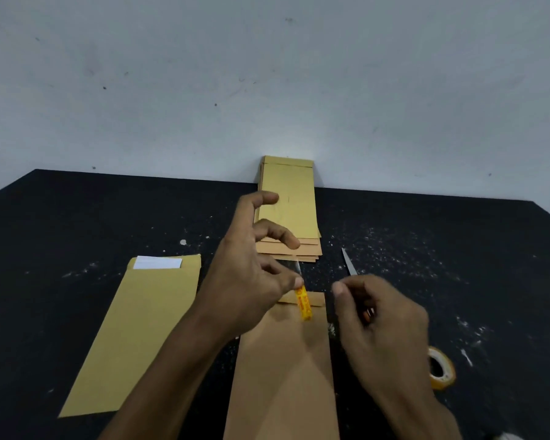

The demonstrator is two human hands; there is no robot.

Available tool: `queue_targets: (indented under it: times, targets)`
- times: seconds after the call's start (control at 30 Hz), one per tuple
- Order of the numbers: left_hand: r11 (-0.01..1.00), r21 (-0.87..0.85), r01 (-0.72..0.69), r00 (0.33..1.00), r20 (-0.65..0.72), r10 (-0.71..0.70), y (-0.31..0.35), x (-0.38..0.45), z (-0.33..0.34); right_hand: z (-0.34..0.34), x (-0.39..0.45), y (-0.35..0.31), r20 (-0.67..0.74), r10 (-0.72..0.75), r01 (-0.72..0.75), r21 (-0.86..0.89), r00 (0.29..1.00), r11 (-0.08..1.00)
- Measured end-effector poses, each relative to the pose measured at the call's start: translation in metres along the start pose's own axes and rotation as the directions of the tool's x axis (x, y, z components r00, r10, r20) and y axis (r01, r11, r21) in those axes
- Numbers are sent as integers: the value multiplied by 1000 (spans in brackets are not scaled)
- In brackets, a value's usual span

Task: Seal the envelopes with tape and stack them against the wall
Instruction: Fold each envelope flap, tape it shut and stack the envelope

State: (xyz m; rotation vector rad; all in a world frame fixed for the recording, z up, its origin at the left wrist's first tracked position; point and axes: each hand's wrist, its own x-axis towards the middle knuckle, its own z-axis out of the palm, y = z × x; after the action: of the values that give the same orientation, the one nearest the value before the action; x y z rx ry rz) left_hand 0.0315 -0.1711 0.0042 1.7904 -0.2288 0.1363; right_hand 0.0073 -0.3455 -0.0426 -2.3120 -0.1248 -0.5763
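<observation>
Tape strip (301,290), clear at its upper end and yellow with red print lower down, stands over the folded flap of the near envelope (283,369), its yellow end lying across the flap edge. The left hand (251,265) pinches the strip between thumb and a fingertip just above the yellow part, while its other fingers are spread and curled loosely above, in front of the stack (288,208). The right hand (381,325) sits just right of the strip, fingers curled inward with the thumb tip pointing toward the tape; whether it has hold of the strip's edge cannot be told, and something orange shows faintly inside its curl. The near envelope lies flat on the black table (77,223), long side running away from the viewer, between both forearms. A second envelope (137,331) lies to the left, angled, flap open with white paper (158,262) showing at its mouth. The stack of brown envelopes lies at the far side, its top end leaning against the wall (267,74). Scissors (349,262) lie right of the stack, only a blade tip visible beyond the right hand. A tape roll (442,368) stands near the right wrist. White specks dot the table.
</observation>
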Motion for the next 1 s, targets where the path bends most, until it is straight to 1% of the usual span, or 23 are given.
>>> queue_targets:
  times: [0.03,0.07,0.1,0.13,0.2,0.3,0.4,0.5,0.53,0.6,0.63,0.67,0.7,0.73,0.77,0.8,0.83,0.9,1.0]
  targets:
    - [1000,12,13,999,30,-13,-1,0,1,-5,3,2,-11,65,-66,-182,998,981]
    - [999,25,20,998,61,-22,-1,1,3,-10,5,3,11,148,-135,-347,989,928]
    - [999,33,27,995,91,-30,-2,0,4,-13,7,4,57,227,-177,-457,972,872]
    - [999,36,35,992,119,-39,-3,0,6,-15,8,4,111,283,-187,-518,953,835]
    - [998,38,50,985,166,-56,-6,-1,9,-18,8,1,183,342,-193,-550,922,812]
    - [997,47,62,977,199,-71,-9,-2,14,-22,8,-3,182,375,-226,-542,909,810]
    - [997,44,66,977,202,-74,-12,-2,16,-26,16,-4,191,429,-252,-579,883,776]
    - [997,46,68,979,189,-76,-15,-2,15,-27,22,-5,263,457,-208,-629,850,749]
    - [996,52,66,980,184,-75,-16,-3,15,-27,23,-3,280,445,-188,-628,851,755]
    - [996,66,59,983,167,-69,-17,-3,12,-24,23,4,298,386,-169,-556,873,814]
    - [996,67,59,985,158,-68,-18,-2,10,-22,24,7,301,339,-169,-474,891,864]
    - [996,61,62,986,148,-70,-19,-1,8,-21,24,9,299,295,-187,-343,907,921]
    - [996,53,65,988,140,-72,-19,0,5,-21,24,9,295,267,-225,-168,917,960]
    - [997,45,66,988,135,-71,-18,2,3,-22,24,9,307,255,-278,34,917,960]
    - [997,42,64,989,132,-69,-18,3,1,-22,24,7,348,243,-330,216,905,919]
    - [997,41,58,990,127,-63,-17,4,-1,-23,24,5,390,220,-364,346,894,865]
    - [998,43,48,991,119,-53,-15,6,-5,-22,24,3,416,191,-378,432,889,819]
    - [999,49,22,995,100,-26,-11,8,-12,-22,23,0,436,142,-374,511,888,774]
    - [996,86,-24,997,78,17,-3,12,-26,-27,24,-1,493,134,-424,541,859,726]
